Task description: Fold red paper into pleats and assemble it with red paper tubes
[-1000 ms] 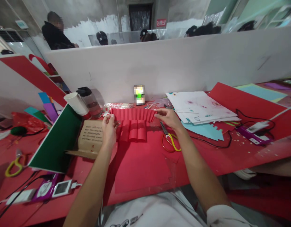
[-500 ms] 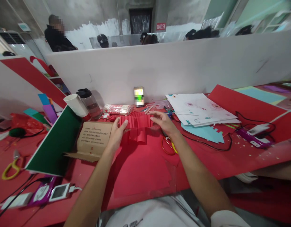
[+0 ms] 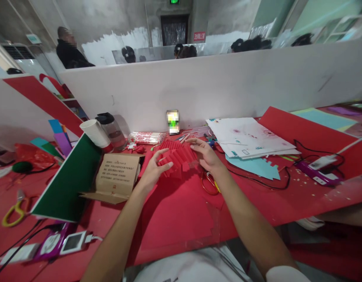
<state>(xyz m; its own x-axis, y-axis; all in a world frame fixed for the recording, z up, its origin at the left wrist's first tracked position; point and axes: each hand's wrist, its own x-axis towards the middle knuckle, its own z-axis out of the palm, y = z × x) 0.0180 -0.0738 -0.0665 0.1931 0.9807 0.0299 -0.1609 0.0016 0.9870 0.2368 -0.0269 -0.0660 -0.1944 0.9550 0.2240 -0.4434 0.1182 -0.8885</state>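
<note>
Pleated red paper [image 3: 181, 158] is held up between my two hands over the table, its folds fanned and uneven. My left hand [image 3: 153, 169] grips its left side, the thumb across the front and the fingers partly behind it. At the right side, my right hand [image 3: 208, 154] has bent fingers closed on the paper's edge; some fingertips are hidden behind the folds. Flat red sheets [image 3: 177, 219] lie below, close to my body. Scissors with red and yellow handles [image 3: 208, 184] rest beneath my right wrist.
An open cardboard box [image 3: 116, 176] and a green board [image 3: 70, 180] stand left. Behind are a bottle [image 3: 111, 131], a paper roll [image 3: 95, 133] and a lit phone [image 3: 173, 121]. White printed sheets [image 3: 248, 137] and a purple power strip [image 3: 319, 172] lie right. A white partition [image 3: 216, 86] closes the back.
The pleated paper has gone from a fairly straight band to a looser, tilted fan. My left hand has shifted slightly right and down, and its fingers have moved over the folds.
</note>
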